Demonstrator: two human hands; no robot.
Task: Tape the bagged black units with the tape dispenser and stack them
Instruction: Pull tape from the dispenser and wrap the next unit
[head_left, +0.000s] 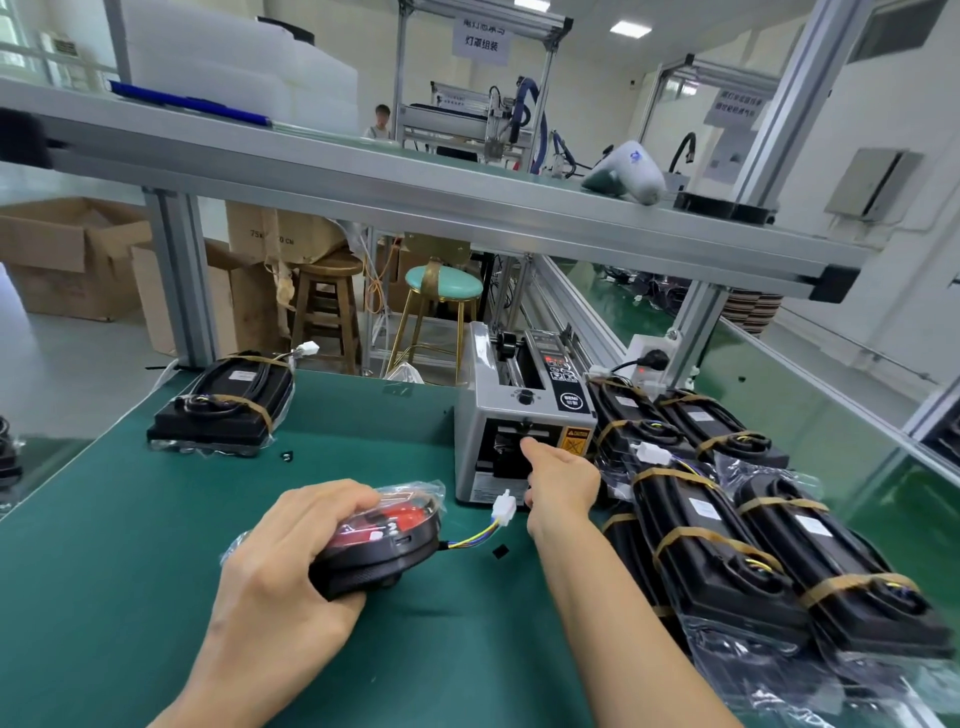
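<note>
Gripping bagged unit (382, 540), left hand (291, 566).

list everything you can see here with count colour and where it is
bagged round unit: one, black with red face, centre of the mat, under the left hand
white connector: one, on coloured wires from that unit
tape dispenser: one, grey and black, back centre of the mat
taped black units: several, black with tan bands, stacked at right
taped stack: one, black, back left of the mat
green mat: one, covers the bench
stools: two, one wooden, one teal and gold, behind the bench
cardboard boxes: several, brown, on the floor at left
left hand: grips the round unit
right hand: reaches to the dispenser's outlet, forefinger extended
</note>
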